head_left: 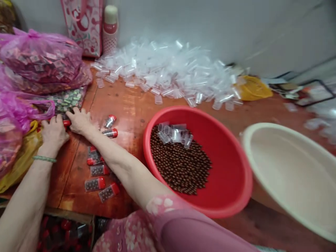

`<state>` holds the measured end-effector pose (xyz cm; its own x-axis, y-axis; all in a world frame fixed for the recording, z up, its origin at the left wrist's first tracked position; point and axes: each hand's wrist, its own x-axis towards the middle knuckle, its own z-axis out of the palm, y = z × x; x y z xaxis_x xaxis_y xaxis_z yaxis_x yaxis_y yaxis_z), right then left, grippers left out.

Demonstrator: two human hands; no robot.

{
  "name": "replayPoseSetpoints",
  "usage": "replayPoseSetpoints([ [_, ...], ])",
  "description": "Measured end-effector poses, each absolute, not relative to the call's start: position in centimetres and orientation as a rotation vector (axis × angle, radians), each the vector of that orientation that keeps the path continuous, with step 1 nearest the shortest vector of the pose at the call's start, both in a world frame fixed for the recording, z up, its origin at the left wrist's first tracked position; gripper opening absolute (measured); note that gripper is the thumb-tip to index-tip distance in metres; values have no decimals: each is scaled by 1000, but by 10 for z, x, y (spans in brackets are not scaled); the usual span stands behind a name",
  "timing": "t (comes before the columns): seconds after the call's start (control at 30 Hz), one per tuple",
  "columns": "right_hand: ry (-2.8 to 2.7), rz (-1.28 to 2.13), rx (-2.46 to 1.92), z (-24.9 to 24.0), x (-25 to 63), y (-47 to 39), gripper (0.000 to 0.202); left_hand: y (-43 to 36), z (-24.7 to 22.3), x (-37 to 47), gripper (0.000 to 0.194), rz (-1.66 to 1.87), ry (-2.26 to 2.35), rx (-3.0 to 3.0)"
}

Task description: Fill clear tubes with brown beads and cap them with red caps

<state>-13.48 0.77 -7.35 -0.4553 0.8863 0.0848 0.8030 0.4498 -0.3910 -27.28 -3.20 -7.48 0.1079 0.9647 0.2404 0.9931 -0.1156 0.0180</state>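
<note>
My left hand (55, 132), with a green bracelet on the wrist, is beside a yellow bag (19, 168) at the left. Close by, my right hand (79, 120) reaches over the front of a clear bag of small green and pink pieces (68, 99). A red item (67, 123) shows between the two hands; the fingertips are partly hidden, so any grip is unclear. Filled clear tubes with red caps (95, 184) lie on the wooden table near my right forearm. Brown beads (181, 164) and several clear tubes (175, 134) sit in a red basin (225, 168).
Clear tubes (168, 70) are heaped along the wall. A cream basin (296, 175) stands at the right. Pink bags (44, 63), a patterned bag (85, 28) and a bottle (110, 31) occupy the back left. A box of red-capped tubes (60, 232) is below the table edge.
</note>
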Motion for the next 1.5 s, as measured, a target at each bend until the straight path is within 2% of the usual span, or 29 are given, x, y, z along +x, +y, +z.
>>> replayPoseSetpoints([
  [0.13,-2427,465,-1392,-73,-137,11,41,-23,-72,-277,47,-282,-1960,-2189],
  [0.33,-2476,581,-1369,-69,-124,-3,46,-51,-72,-271,55,-285,-1922,-2247],
  [0.57,-2356,937,-1272,-73,-105,-50,36,-101,-74,-270,55,-208,-1742,-2389],
  [0.63,-2302,1058,-1213,-77,-104,-59,42,-110,-73,-269,54,-217,-1757,-2433],
  [0.73,-2206,1208,-1115,-82,-103,-67,54,-120,-75,-265,52,-329,-1868,-2444],
  [0.87,-2103,1324,-1005,-76,-102,-86,52,-144,-70,-262,49,-614,-1898,-2443],
  [1.0,-1969,1417,-818,-49,-108,-133,48,-203,-36,-269,47,-796,-1815,-2345],
  [1.17,-2029,1581,-480,-25,-128,-214,47,-320,2,-279,53,-690,-2042,-2153],
  [1.33,-2542,1609,-330,-39,-148,-261,45,-408,-29,-290,52,-618,-2342,-2057],
  [1.5,-2661,1371,-145,-23,-116,-233,46,-405,-44,-298,55,-381,-2350,-2225],
])
